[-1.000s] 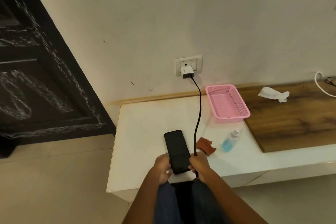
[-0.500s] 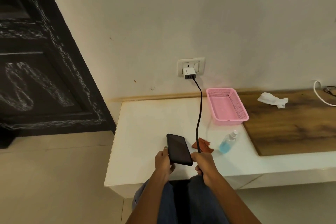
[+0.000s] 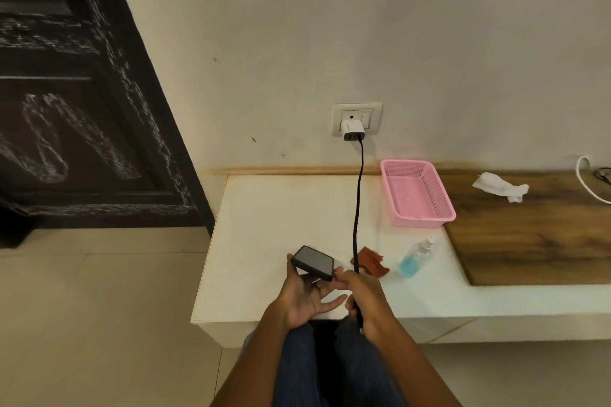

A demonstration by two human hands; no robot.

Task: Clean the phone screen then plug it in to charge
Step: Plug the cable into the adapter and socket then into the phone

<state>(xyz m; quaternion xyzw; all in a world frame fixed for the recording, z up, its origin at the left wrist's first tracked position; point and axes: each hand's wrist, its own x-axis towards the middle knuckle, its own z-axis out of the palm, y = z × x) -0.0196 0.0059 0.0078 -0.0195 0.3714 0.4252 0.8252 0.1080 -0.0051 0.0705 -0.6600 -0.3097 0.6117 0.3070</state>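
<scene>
Phone (image 3: 313, 262) tilted in left grip's (image 3: 305, 294) fingertips; right grip (image 3: 363, 297) clenches cable (image 3: 358, 201) beside it.

Phone (image 3: 314, 262): black case, dark grey screen. Cable (image 3: 357, 208): black; charger (image 3: 353, 129): white, in off-white socket plate (image 3: 372, 116). Cloth (image 3: 372, 260) just right of fingers (image 3: 340, 274): rust-brown. Bottle (image 3: 415, 258) beyond cloth: clear, blue liquid, white cap. Basket (image 3: 417, 195): pink, fine mesh pattern. Tabletop (image 3: 271, 225): white; board (image 3: 535, 235): brown wood grain. Tissue (image 3: 499, 187): white. Door (image 3: 66, 109) far left of fingers: black, pale chalky streaks. Trousers (image 3: 330, 367): dark blue.
</scene>
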